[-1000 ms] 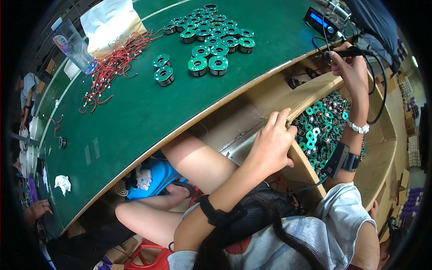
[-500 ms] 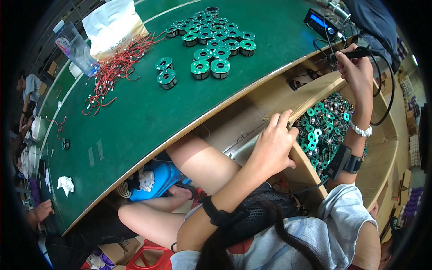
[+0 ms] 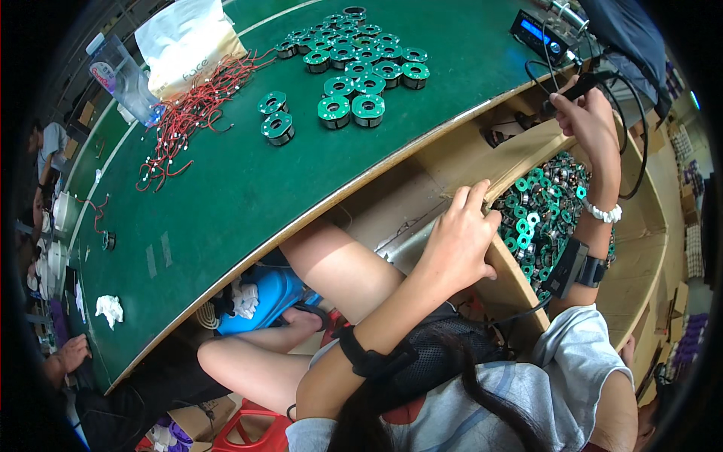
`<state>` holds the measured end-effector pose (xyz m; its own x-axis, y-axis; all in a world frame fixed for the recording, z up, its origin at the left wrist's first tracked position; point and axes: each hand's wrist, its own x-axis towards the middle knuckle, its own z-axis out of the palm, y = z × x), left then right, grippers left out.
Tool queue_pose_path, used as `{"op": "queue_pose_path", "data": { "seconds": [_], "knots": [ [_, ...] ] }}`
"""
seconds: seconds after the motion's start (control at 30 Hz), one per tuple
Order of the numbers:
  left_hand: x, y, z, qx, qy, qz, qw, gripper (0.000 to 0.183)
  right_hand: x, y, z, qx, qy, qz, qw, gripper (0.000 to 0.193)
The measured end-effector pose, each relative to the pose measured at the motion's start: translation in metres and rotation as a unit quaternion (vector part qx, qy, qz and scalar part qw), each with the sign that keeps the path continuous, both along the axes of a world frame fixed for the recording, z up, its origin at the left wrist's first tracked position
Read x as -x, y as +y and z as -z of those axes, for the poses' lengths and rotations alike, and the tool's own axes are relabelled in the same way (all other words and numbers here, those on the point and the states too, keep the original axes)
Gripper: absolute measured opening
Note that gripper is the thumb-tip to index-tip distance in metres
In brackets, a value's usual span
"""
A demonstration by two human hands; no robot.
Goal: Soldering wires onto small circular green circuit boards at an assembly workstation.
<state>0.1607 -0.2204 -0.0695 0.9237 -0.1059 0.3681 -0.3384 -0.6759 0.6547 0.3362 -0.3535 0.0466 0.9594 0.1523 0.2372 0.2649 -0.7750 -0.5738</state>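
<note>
My right hand [image 3: 587, 120] is closed round the black handle of a soldering iron [image 3: 584, 85], above the far end of a cardboard box [image 3: 520, 282]. A black cable loops from the iron down past my wrist. Inside the box is a heap of small motor stators with green ring boards [image 3: 527, 218]. My left hand [image 3: 463, 241] rests at the box's left edge, fingers spread and thumb apart, with nothing visible in it. On the green table [image 3: 226, 211], several stators with green ring boards [image 3: 334, 111] stand in rows; two more [image 3: 278, 128] stand apart to their left.
A control unit with a blue display [image 3: 538, 34] sits at the table's far right. Red wires [image 3: 184, 120] lie in a tangle by a white bag [image 3: 188, 49] and a clear bottle [image 3: 124, 79]. Crumpled tissue [image 3: 110, 310] lies at left, near another person's hand [image 3: 73, 352].
My right hand has shifted slightly left and nearer with the soldering iron. My left hand stays at the box edge.
</note>
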Motion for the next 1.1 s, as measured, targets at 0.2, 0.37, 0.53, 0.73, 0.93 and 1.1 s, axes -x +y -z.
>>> {"op": "queue_pose_path", "data": {
  "seconds": [0.2,0.37,0.53,0.73,0.93,1.1],
  "knots": [
    [-0.001,-0.002,0.0,0.004,-0.002,0.007,1.0,0.052,0.002,0.001,0.0,-0.051,-0.068,-0.024,0.996,0.022],
    [0.0,0.001,0.0,0.0,0.01,0.0,1.0,0.052,-0.001,0.004,0.012,-0.107,-0.093,-0.045,0.989,0.021],
    [-0.001,0.0,0.002,0.006,-0.006,0.001,1.0,0.052,-0.001,0.0,0.004,-0.032,-0.018,-0.023,0.999,0.021],
    [-0.001,0.0,0.001,0.004,-0.005,0.003,1.0,0.051,-0.003,-0.004,0.003,-0.047,-0.07,-0.014,0.996,0.017],
    [-0.001,0.001,0.003,0.001,-0.006,0.004,1.0,0.052,0.0,-0.004,0.003,-0.046,-0.081,-0.006,0.996,0.018],
    [-0.001,0.001,0.001,-0.004,-0.005,0.004,1.0,0.052,-0.001,-0.001,0.005,-0.036,-0.079,-0.047,0.995,0.02]
  ]
}}
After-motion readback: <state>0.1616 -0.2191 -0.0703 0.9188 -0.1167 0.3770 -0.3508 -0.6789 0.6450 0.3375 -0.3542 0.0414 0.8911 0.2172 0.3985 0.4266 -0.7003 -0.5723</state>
